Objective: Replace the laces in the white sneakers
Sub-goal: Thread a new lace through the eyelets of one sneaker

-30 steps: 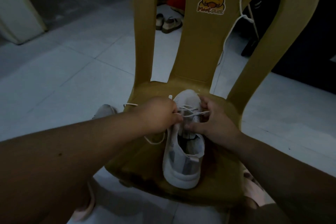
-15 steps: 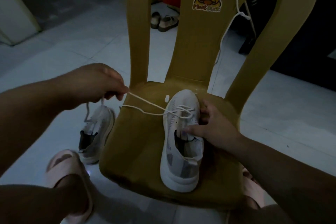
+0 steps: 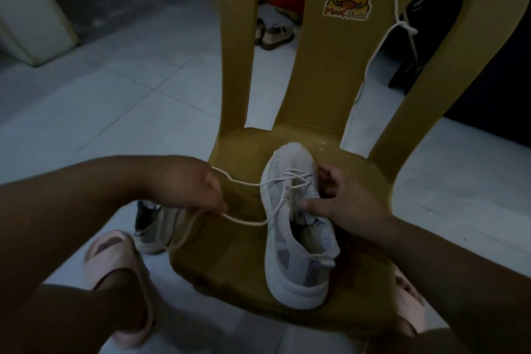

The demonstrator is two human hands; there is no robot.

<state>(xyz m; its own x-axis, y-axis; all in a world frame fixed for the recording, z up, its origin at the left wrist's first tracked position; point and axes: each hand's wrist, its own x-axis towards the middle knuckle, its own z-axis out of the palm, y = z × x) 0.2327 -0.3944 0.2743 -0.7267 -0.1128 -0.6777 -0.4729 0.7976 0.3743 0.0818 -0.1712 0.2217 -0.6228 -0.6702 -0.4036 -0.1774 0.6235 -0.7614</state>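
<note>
The left grip [image 3: 201,190] is clenched on the white lace [image 3: 247,182], pinching it just off the left edge of the chair [image 3: 238,261] seat. The right grip [image 3: 344,201] clasps the white sneaker [image 3: 293,267] from its right side, thumb laid on the upper. The sneaker lies mid-seat, toe toward the backrest, with a few crossings laced near the toe.

Half a second ago the left grip was drawn well out past the seat's left edge with the lace stretched taut. It has now come back close, and the lace sags in two slack strands. I judge that one pull-through is done and the next eyelet is due. The second sneaker [image 3: 152,227] stands on the floor just beside the seat's left edge, near the front corner.
</note>
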